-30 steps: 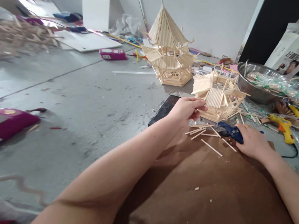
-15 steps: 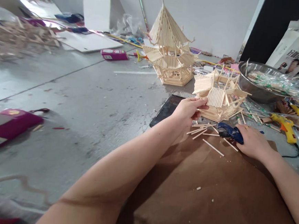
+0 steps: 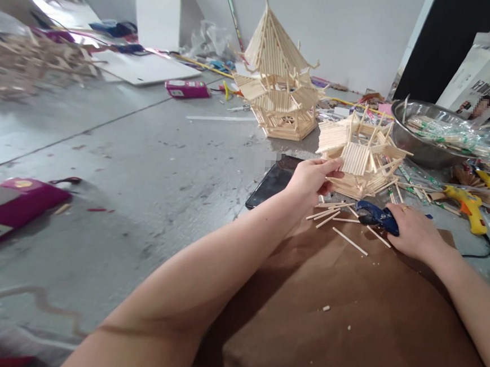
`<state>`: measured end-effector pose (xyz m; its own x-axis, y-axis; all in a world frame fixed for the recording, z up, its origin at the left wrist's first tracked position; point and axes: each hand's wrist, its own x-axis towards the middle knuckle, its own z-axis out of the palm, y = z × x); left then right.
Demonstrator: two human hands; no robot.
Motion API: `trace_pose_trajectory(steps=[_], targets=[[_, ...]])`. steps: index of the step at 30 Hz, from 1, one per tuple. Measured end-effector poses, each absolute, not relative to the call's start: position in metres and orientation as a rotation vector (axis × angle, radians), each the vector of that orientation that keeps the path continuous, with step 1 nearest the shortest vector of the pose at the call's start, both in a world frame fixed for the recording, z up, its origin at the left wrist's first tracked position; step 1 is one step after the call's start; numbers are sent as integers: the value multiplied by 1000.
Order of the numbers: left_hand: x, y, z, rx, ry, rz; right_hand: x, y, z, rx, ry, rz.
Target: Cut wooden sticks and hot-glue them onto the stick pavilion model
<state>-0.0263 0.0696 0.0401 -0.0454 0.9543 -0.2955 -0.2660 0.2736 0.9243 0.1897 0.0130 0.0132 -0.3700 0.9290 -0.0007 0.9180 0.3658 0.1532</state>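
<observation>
My left hand (image 3: 315, 178) reaches forward with thumb and fingers pinched at the left edge of a small panel of wooden sticks (image 3: 355, 159). The panel stands against the front of a half-built stick pavilion (image 3: 335, 138); whether it is fixed there I cannot tell. My right hand (image 3: 415, 231) is closed round blue pliers (image 3: 380, 217), their head pointing left, low over the brown sheet (image 3: 344, 327). Several loose sticks (image 3: 349, 241) lie by the pliers, some at the sheet's far edge. Small offcuts (image 3: 325, 308) are scattered on the sheet.
A taller stick pagoda (image 3: 276, 104) stands behind. A dark phone (image 3: 276, 183) lies beside my left wrist. At right are a metal bowl (image 3: 421, 146) of wrapped sticks, a yellow glue gun (image 3: 472, 210) and a white bag (image 3: 474, 77). A purple power strip (image 3: 18, 205) sits at left.
My left hand has shifted very slightly to the right at the panel's edge. My right hand and the pliers are practically still.
</observation>
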Motion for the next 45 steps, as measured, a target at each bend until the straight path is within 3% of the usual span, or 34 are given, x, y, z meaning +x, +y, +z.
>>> trace_pose_trajectory(steps=[45], targets=[[-28,73,44,753,1168,1110,192,14,11,1699,2535,148]])
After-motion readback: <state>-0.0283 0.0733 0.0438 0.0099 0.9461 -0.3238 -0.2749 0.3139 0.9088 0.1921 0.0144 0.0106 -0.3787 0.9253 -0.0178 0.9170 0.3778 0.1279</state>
